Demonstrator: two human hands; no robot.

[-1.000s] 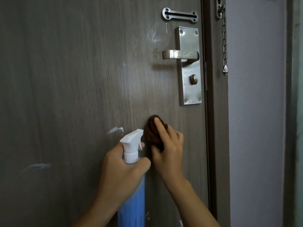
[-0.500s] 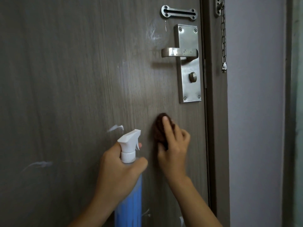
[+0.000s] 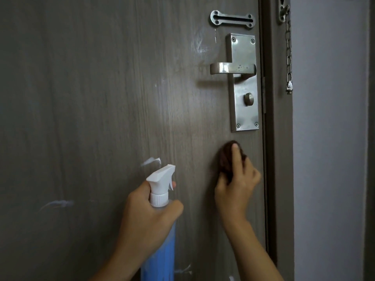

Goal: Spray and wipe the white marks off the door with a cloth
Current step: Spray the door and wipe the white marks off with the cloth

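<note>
Door [image 3: 101,98]: one, grey-brown wood grain.
White marks: four plain, one [image 3: 151,160] above the sprayer, one [image 3: 56,204] at left, two low by the bottle; fainter smears near the handle.
Cloth [image 3: 227,159]: one, dark brown, just below the lock plate [image 3: 243,82].
Right hand [image 3: 236,185]: fingers press the cloth to the door.
Left hand [image 3: 150,218]: fingers wrapped round one spray bottle [image 3: 162,258], blue with white trigger.
Chain [image 3: 288,49]: one, on the frame.

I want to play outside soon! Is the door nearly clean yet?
Not yet. The right hand is rubbing the dark cloth on the door just below the lock plate, where no white shows. The left hand holds the spray bottle. White marks remain above the nozzle, at far left and beside the handle.
</note>
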